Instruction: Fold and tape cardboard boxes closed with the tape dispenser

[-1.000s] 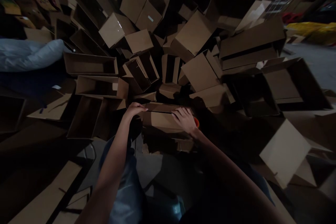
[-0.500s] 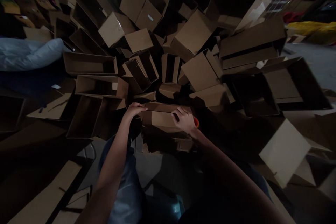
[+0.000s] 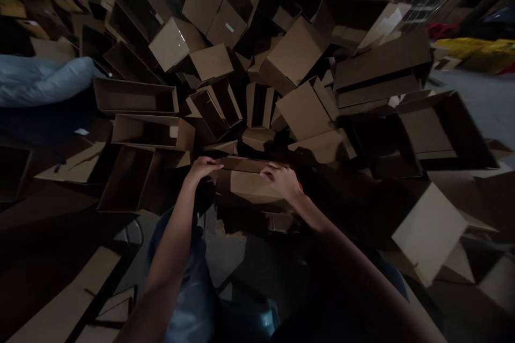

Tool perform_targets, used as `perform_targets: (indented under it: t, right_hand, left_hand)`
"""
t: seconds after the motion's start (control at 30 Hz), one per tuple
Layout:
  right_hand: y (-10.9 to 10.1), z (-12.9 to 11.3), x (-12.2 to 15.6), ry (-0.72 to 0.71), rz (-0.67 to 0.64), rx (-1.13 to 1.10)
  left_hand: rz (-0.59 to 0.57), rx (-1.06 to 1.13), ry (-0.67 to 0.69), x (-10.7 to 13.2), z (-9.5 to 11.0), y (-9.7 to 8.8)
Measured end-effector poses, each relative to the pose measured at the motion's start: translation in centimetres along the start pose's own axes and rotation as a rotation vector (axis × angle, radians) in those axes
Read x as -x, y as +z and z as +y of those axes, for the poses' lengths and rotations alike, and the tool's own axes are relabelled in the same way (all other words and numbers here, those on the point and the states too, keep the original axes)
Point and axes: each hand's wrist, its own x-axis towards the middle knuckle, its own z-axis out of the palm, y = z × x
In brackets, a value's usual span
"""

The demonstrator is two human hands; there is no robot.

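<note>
Both my hands hold the upper edge of one cardboard box (image 3: pixel 250 184) in front of me, well apart from each other: left hand (image 3: pixel 204 169) at its left end, right hand (image 3: pixel 282 181) at its right end, fingers curled over. Many open cardboard boxes (image 3: pixel 295 56) lie piled around it.

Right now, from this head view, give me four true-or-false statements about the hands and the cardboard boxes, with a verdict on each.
The left hand rests on one end of a cardboard box. True.
The right hand grips a roll of tape. False: it rests on the other end of that box, with a small orange object just beyond it.
A pale blue sack lies left of the boxes. True.
Every box is closed. False: many stand open, such as the open carton.
</note>
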Motion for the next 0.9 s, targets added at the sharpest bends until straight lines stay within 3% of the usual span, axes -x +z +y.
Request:
perform_targets:
  t: [0.17,0.3,0.43,0.9]
  right_hand:
    - [-0.1,0.1,-0.2,-0.04,0.005,0.002]
    - [-0.1,0.1,-0.2,-0.033,-0.001,-0.005]
    - [-0.3,0.0,-0.3,-0.01,-0.025,-0.017]
    - [-1.0,-0.6,-0.6,0.05,-0.113,-0.006]
  left_hand:
    - [0.032,0.021,0.146,0.4,0.2,-0.6]
    - [-0.042,-0.03,0.307,1.1,0.8,-0.7]
    - [-0.106,-0.047,0.313,1.5,1.1,-0.3]
    - [-0.046,-0.223,0.282,1.9,1.9,-0.1]
